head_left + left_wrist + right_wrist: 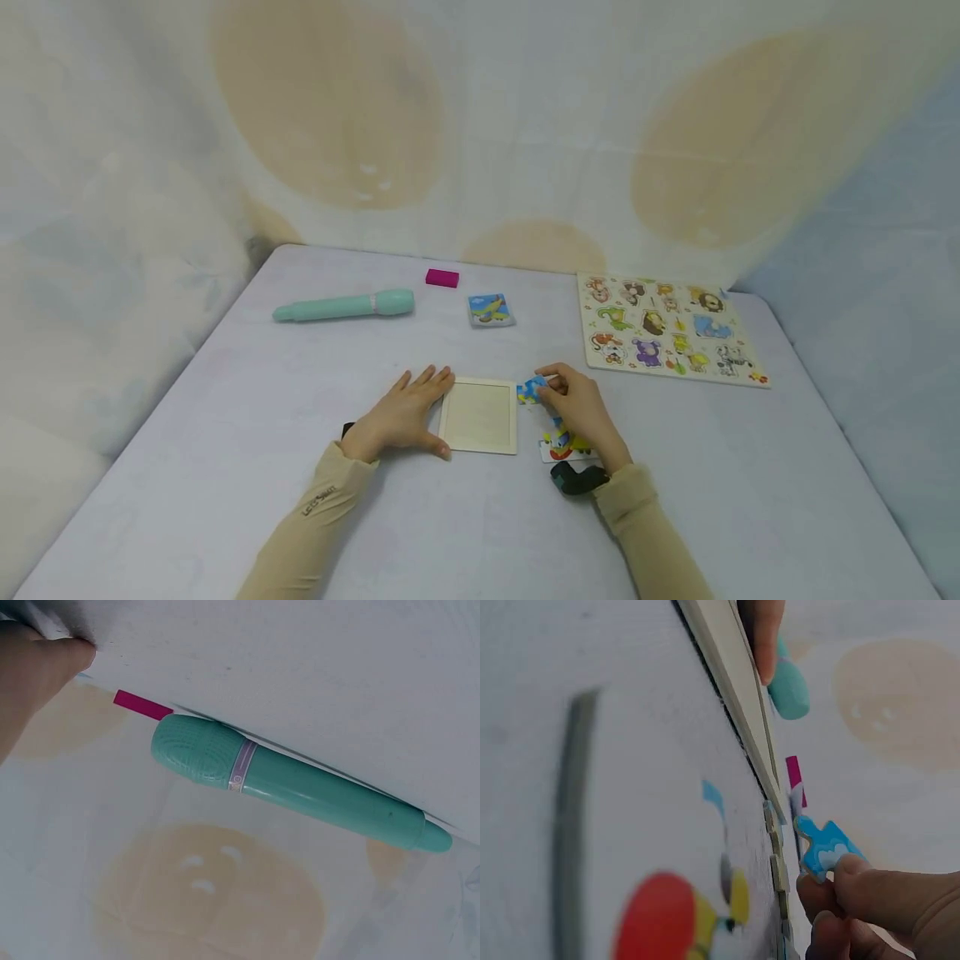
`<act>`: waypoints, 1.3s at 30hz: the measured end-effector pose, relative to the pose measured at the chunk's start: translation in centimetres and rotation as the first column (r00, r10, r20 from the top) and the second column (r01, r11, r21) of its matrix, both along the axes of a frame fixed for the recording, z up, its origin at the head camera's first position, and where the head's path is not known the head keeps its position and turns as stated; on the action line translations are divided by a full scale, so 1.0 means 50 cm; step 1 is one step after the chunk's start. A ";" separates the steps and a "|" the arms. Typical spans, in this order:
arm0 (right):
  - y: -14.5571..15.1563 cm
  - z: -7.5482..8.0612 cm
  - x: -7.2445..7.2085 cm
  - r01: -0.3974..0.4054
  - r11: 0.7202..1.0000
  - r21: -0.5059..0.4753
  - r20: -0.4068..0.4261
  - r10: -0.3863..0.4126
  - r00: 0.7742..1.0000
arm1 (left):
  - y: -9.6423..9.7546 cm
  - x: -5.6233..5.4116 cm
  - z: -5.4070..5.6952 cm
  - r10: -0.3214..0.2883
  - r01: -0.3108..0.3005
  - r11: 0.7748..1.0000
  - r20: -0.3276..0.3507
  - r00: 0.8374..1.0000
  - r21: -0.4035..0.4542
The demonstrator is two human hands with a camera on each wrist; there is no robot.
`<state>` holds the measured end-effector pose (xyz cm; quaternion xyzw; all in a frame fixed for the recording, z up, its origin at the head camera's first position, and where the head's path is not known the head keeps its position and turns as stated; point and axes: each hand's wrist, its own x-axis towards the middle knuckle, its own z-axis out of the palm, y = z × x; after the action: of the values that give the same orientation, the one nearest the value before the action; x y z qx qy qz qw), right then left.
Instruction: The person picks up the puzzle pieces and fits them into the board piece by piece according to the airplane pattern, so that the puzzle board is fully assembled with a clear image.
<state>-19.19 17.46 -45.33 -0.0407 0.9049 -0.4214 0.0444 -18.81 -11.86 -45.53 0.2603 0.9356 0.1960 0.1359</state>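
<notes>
A square wooden puzzle tray lies bare in front of me in the head view. My left hand rests at its left side with the fingers spread, the fingertips and thumb right at the tray's edge. To the right of the tray, my right hand pinches a blue jigsaw piece between thumb and fingers, and the right wrist view shows its knobs and a pale cloud patch. Below that hand lie more jigsaw pieces with yellow, red and white print, partly hidden by the hand and wrist.
Farther back are a turquoise toy microphone, a magenta block and a small square picture puzzle with an airplane. An animal puzzle board lies at the back right. A patterned curtain hangs behind the table.
</notes>
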 end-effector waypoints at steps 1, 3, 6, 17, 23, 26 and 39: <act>-0.005 0.003 -0.001 -0.004 1.000 -0.001 -0.004 0.004 1.000 | 0.000 0.000 0.000 -0.001 0.001 1.000 0.000 1.000 0.000; -0.015 0.008 -0.003 -0.021 1.000 0.004 -0.019 0.022 1.000 | 0.000 0.000 -0.002 -0.003 0.003 1.000 -0.003 1.000 -0.001; -0.035 0.013 -0.006 -0.050 0.999 0.003 -0.037 0.050 0.998 | 0.001 -0.001 -0.003 -0.003 0.003 1.000 -0.012 1.000 -0.003; -0.108 0.013 -0.018 -0.188 0.982 0.030 0.053 0.186 0.981 | 0.002 0.000 -0.001 -0.006 0.006 1.000 0.006 1.000 -0.004; -0.139 0.015 -0.023 -0.233 0.968 0.093 0.071 0.227 0.971 | -0.002 -0.003 0.003 -0.016 0.017 1.000 0.012 1.000 -0.020; -0.151 0.020 -0.024 -0.246 0.961 0.126 0.060 0.240 0.969 | -0.005 -0.005 0.004 -0.020 0.020 0.999 0.014 1.000 -0.030; -0.196 0.020 -0.035 -0.245 0.951 0.187 0.019 0.246 0.969 | -0.008 -0.006 0.002 -0.023 0.023 0.999 0.010 1.000 -0.023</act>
<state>-20.95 7.68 -44.32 -0.1495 0.9286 -0.3251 0.0982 -19.10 -12.24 -45.41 0.2686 0.9340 0.1848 0.1458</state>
